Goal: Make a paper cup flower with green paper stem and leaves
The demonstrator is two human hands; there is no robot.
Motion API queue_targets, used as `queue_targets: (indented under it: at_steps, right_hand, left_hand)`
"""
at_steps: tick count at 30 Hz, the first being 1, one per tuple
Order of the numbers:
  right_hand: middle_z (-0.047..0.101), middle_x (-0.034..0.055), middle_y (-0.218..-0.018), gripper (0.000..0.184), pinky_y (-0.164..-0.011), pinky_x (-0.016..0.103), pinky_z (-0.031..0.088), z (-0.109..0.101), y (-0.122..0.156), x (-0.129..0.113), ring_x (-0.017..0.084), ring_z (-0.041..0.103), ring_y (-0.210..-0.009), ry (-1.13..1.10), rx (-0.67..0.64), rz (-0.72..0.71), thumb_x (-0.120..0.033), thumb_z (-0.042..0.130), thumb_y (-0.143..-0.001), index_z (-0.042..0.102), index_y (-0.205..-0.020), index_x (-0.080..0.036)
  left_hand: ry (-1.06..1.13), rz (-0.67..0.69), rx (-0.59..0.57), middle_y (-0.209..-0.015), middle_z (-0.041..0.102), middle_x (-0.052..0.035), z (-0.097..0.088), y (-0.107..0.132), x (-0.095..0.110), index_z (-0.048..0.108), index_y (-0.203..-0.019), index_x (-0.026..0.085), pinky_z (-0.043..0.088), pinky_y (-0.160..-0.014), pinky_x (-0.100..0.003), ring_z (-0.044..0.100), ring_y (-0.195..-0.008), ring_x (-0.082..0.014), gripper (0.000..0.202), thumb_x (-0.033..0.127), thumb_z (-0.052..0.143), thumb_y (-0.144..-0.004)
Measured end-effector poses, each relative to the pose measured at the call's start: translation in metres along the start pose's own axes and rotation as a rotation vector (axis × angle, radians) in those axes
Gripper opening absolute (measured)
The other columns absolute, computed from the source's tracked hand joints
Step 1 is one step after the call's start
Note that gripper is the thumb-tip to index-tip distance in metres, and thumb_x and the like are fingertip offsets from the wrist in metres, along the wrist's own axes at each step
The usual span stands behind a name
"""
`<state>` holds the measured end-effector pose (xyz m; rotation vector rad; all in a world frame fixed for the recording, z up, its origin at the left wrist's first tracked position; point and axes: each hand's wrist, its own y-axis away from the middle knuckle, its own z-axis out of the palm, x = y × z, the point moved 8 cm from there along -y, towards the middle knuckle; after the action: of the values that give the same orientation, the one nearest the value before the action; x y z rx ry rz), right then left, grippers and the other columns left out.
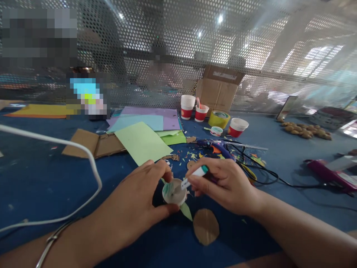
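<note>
My left hand [142, 195] has its thumb and fingers closed around the rim of a small, shallow white paper cup piece [180, 197]. Green colouring covers part of its inside, and a pale green pointed paper strip [186, 211] sticks out at its lower right. Pinched in my right hand [227, 186] is a white marker [198, 172] with a green end, its other end at the cup piece's right side. Whether the tip touches the surface I cannot tell. Just below my right hand lies a round cardboard disc [206, 226].
Coloured paper sheets [143, 141] and folded cardboard [83, 143] lie beyond my left hand. Behind my right hand are a blue glue gun [214, 143], paper scraps, red-and-white cups [187, 107] and yellow tape [219, 120]. A white cable [92, 160] curves at left; peanut-like pieces [304, 130] lie at right.
</note>
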<state>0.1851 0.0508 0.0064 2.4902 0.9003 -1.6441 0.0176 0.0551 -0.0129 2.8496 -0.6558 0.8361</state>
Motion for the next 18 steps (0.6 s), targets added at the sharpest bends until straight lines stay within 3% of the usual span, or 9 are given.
queue_targets:
  at_steps: [4,8,12,18]
  right_hand:
    - [0.07,0.0008,-0.076,0.016,-0.058,0.018,0.056,-0.006,-0.001,0.004,0.011,0.069,-0.062,-0.011,0.109,0.026,-0.032,0.07,-0.097,0.072,-0.1,-0.016]
    - [0.065,-0.0018,-0.065,0.026,-0.049,0.016,0.051,-0.004,-0.004,0.018,0.01,0.065,-0.052,-0.143,0.121,0.176,-0.038,0.079,-0.091,0.067,-0.086,-0.015]
    - [0.062,-0.0031,-0.057,0.038,-0.041,0.014,0.043,-0.007,-0.006,0.028,0.008,0.058,-0.043,-0.114,0.144,0.274,-0.045,0.078,-0.09,0.06,-0.075,-0.016]
    - [0.061,-0.0023,-0.056,0.045,-0.042,0.017,0.043,-0.014,-0.007,0.027,0.008,0.056,-0.042,0.01,0.211,0.238,-0.055,0.068,-0.096,0.06,-0.075,-0.017]
  left_hand:
    - [0.005,-0.003,-0.007,-0.102,0.065,-0.004,0.0,-0.001,0.002,0.06,-0.1,0.024,0.047,-0.087,-0.041,0.061,-0.098,-0.0285,0.033,0.037,0.079,-0.076]
    - [-0.008,0.021,-0.007,-0.103,0.065,-0.0036,0.0,0.0,0.002,0.058,-0.103,0.024,0.046,-0.094,-0.044,0.06,-0.101,-0.0293,0.039,0.043,0.081,-0.077]
    - [-0.004,0.05,0.003,-0.105,0.065,-0.003,0.002,0.003,0.0,0.056,-0.106,0.024,0.045,-0.097,-0.044,0.061,-0.102,-0.0283,0.039,0.044,0.079,-0.081]
    - [0.011,0.07,-0.002,-0.103,0.066,-0.0013,0.001,0.004,0.002,0.056,-0.104,0.025,0.045,-0.1,-0.046,0.064,-0.099,-0.0267,0.037,0.043,0.079,-0.081]
